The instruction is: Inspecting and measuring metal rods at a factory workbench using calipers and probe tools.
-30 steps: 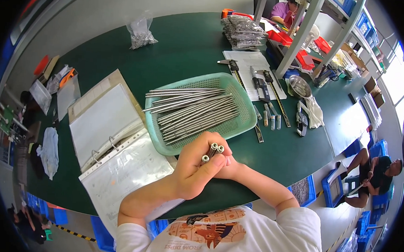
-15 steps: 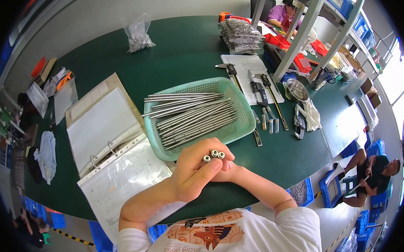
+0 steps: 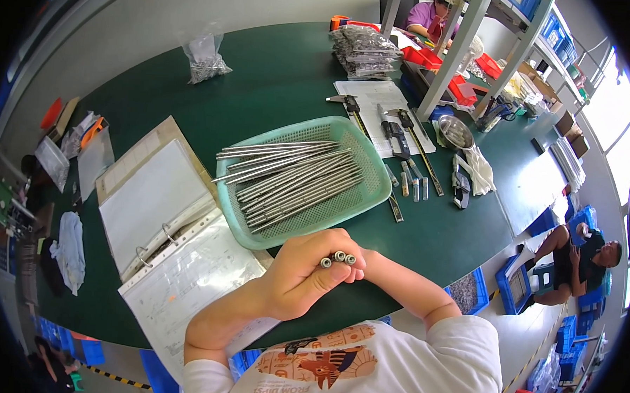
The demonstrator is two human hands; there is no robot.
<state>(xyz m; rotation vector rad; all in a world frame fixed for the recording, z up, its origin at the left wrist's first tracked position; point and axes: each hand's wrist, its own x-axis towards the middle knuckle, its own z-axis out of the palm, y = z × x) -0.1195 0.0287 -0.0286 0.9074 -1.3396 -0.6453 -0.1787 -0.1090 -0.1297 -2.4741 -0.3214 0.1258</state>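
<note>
My left hand (image 3: 301, 277) is closed around several metal rods (image 3: 338, 258), held end-on above the table's near edge. Their round ends, each with a hole, poke out between thumb and fingers; their lengths are hidden. My right hand (image 3: 363, 264) is right behind the left, mostly covered by it, so its fingers and any hold on the rods cannot be made out. Just beyond both hands, a pale green perforated basket (image 3: 376, 192) carries many long shiny steel rods (image 3: 294, 185), laid side by side and slanting up to the right.
Left of the basket lies an open ring binder (image 3: 157, 189) with papers. To its right are calipers (image 3: 422, 152), small vials (image 3: 415, 189), a micrometer (image 3: 461, 182), a white glove (image 3: 479, 171) and a metal bowl (image 3: 456, 132). Bagged parts (image 3: 363, 51) are stacked at the back. Co-workers sit beyond.
Both hands have come slightly lower and to the right with the rods. The table's contents appear shifted a little left as the view moves. The seated co-worker at right has changed arm pose.
</note>
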